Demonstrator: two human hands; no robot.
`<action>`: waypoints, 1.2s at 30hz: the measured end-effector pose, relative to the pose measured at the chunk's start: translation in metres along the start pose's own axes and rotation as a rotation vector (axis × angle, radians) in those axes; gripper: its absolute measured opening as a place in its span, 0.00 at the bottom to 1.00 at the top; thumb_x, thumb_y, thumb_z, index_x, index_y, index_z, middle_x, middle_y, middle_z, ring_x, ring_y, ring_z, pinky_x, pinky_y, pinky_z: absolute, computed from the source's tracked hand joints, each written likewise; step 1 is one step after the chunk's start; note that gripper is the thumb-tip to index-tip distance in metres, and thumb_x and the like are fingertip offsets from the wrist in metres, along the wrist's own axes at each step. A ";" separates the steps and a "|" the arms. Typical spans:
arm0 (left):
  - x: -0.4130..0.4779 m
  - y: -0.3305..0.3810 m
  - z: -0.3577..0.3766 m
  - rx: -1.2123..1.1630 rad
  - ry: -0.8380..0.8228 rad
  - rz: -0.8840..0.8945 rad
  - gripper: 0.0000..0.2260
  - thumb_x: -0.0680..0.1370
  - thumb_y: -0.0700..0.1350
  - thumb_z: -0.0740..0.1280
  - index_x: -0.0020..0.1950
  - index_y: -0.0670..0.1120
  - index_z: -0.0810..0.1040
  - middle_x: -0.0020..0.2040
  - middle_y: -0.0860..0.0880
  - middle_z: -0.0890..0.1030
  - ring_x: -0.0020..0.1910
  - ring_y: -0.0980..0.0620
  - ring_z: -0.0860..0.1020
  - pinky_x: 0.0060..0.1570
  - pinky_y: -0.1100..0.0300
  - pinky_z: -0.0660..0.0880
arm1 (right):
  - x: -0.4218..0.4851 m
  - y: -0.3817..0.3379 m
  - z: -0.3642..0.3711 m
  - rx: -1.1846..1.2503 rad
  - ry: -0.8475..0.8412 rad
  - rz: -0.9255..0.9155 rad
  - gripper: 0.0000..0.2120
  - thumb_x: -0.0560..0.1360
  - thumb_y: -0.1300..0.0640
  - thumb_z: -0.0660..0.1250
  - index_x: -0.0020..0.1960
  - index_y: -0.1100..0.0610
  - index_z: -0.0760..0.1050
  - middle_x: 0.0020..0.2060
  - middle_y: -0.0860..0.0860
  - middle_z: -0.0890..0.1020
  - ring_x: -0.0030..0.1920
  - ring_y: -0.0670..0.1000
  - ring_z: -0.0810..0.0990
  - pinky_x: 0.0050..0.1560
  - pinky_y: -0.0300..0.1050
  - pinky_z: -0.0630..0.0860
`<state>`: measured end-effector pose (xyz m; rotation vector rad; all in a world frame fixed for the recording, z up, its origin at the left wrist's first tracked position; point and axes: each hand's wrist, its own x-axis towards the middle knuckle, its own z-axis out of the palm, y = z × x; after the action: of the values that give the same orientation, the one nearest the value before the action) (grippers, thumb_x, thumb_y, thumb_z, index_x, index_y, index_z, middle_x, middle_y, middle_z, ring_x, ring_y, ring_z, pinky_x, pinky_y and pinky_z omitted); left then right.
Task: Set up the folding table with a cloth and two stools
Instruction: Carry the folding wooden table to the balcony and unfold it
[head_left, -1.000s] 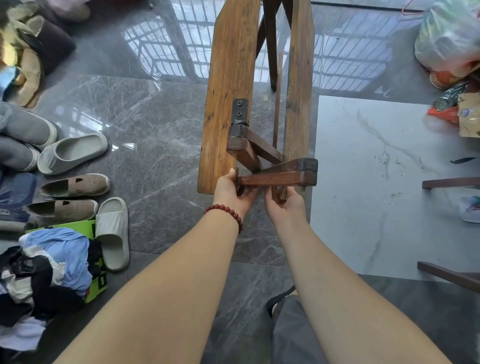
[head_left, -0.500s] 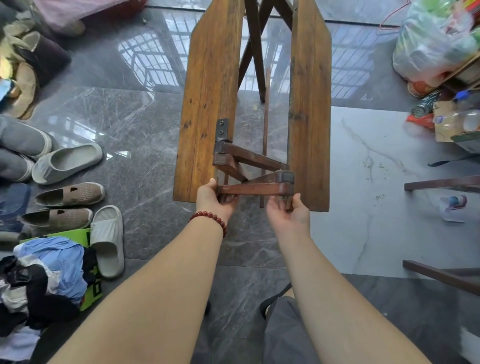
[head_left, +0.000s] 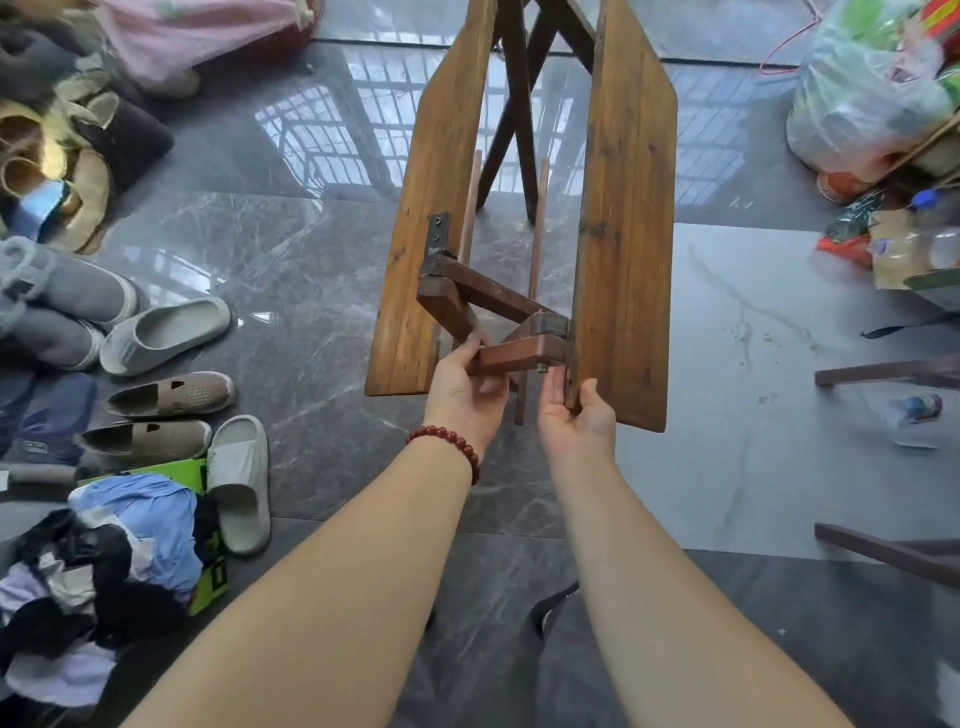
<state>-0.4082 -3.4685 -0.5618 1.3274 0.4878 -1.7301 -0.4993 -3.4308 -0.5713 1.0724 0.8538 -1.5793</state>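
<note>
The folding table (head_left: 431, 218) stands on the grey floor (head_left: 311, 270) right in front of the person, not opened yet, with both boards hanging down and the legs crossed between them. The left hand (head_left: 465, 387) has its fingers curled round the dark brace (head_left: 519, 357). The right hand (head_left: 574, 421) pinches the bottom edge of the right board (head_left: 628, 234). So this is the unfolding step (no cloth or stools placed yet). Next move, I'd guess, is to lift that board level and swing the brace under it. Shoes (head_left: 166, 332) sit off to the left.

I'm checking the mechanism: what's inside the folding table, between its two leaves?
Dark hinged braces, two thin rods, crossed legs. The left hand hides one brace's end.
</note>
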 end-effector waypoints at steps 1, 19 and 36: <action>-0.005 -0.002 0.002 0.009 -0.002 -0.005 0.01 0.77 0.37 0.64 0.45 0.41 0.74 0.46 0.43 0.78 0.44 0.50 0.78 0.47 0.62 0.75 | 0.000 0.001 -0.002 -0.003 0.012 -0.007 0.19 0.80 0.61 0.61 0.70 0.61 0.65 0.48 0.63 0.78 0.47 0.59 0.81 0.45 0.52 0.79; -0.016 -0.005 -0.006 0.013 0.012 -0.016 0.06 0.79 0.35 0.62 0.42 0.39 0.74 0.39 0.45 0.77 0.36 0.52 0.78 0.31 0.65 0.78 | -0.018 -0.012 -0.003 -0.047 0.052 -0.080 0.18 0.81 0.61 0.58 0.70 0.60 0.64 0.46 0.61 0.78 0.59 0.57 0.79 0.59 0.50 0.74; -0.006 -0.028 -0.019 0.185 0.088 0.054 0.06 0.76 0.41 0.69 0.50 0.42 0.76 0.44 0.46 0.81 0.40 0.52 0.80 0.38 0.64 0.77 | -0.062 -0.015 -0.003 -0.355 -0.008 -0.134 0.14 0.80 0.52 0.61 0.63 0.56 0.72 0.57 0.51 0.80 0.59 0.49 0.78 0.71 0.50 0.61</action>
<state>-0.4205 -3.4372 -0.5688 1.5384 0.3442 -1.7106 -0.5067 -3.4038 -0.5144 0.7665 1.1701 -1.4679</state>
